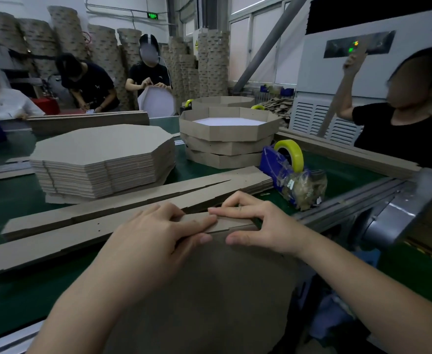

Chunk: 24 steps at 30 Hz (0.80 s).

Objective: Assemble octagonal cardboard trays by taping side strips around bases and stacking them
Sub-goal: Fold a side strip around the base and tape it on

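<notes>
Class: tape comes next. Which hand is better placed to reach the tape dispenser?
Probably the right hand: the tape dispenser stands just beyond it, on its side, while the left hand pinches the side strip against the base farther away.

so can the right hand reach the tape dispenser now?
Probably yes: the tape dispenser sits just beyond the right hand with nothing between them, but the hand must first release the side strip it pinches.

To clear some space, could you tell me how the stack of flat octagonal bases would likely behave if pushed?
The stack of octagonal bases looks many sheets deep, so probably heavy. Its layers already sit slightly offset, so upper sheets may slide apart when pushed. Low and wide on the green belt, it seems unlikely to tip.
</notes>
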### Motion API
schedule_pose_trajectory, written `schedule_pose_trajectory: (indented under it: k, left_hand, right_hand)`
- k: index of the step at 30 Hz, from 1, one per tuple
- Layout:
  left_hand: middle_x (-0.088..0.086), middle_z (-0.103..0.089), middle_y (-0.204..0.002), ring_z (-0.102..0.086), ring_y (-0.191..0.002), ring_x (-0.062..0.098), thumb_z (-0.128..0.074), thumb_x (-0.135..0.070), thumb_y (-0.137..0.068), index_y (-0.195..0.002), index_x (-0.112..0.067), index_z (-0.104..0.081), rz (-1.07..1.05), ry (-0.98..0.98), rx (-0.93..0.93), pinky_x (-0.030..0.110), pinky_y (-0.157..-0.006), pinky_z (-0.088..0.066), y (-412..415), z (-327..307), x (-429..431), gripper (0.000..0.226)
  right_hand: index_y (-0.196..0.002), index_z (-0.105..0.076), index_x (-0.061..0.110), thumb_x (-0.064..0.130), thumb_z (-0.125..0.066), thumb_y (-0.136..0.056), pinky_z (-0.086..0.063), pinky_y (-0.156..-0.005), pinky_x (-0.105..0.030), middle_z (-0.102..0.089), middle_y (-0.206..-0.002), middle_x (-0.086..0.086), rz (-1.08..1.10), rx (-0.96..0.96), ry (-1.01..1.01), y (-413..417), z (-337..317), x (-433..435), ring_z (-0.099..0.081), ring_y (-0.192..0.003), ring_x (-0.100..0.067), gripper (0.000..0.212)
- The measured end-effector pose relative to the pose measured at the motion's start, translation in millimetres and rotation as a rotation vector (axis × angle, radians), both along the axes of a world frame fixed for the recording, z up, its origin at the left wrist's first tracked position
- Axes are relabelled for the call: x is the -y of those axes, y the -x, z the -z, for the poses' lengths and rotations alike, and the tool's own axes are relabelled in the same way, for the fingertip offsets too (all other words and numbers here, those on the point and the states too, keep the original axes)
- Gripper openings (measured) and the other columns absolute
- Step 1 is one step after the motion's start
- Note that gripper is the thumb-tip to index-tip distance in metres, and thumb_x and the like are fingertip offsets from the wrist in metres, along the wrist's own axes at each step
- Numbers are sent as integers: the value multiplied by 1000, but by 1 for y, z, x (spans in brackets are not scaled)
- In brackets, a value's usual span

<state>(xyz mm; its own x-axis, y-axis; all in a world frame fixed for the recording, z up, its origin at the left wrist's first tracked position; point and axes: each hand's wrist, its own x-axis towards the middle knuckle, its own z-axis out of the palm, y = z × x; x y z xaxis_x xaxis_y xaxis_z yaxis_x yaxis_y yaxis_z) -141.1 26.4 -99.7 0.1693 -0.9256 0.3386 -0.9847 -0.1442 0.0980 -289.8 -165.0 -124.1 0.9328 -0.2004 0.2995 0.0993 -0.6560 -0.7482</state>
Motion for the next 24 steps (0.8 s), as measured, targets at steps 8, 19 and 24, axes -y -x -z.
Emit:
schedule_pose_trajectory:
  k: [8,19,24]
  left_hand:
    - [-20,-52,-107,-51,-102,7,-8,-76,-75,-116,-74,-36,26,50,-84,32,-78,-49,0,5,9,50]
    - [-13,-60,-99,-60,-90,15,-22,-65,-85,-121,-58,-55,3,45,-61,32,-66,-48,10,3,8,49]
    - [-14,-60,-96,-60,-85,14,-24,-65,-87,-119,-60,-55,-21,46,-61,34,-58,-51,10,3,7,45]
  right_hand:
    - [-113,-64,37,44,-59,-88,-48,-86,-23,-61,-105,17,219,72,-76,18,-7,36,-57,-100,3,26]
    - [-103,-69,8,43,-48,-96,-48,-76,-36,-65,-109,-14,1158,-295,-22,44,-23,176,-59,-80,-25,42]
    - [-84,-68,19,46,-60,-89,-33,-52,-28,-50,-72,-2,1141,-424,-144,38,-37,182,-45,-62,-18,29]
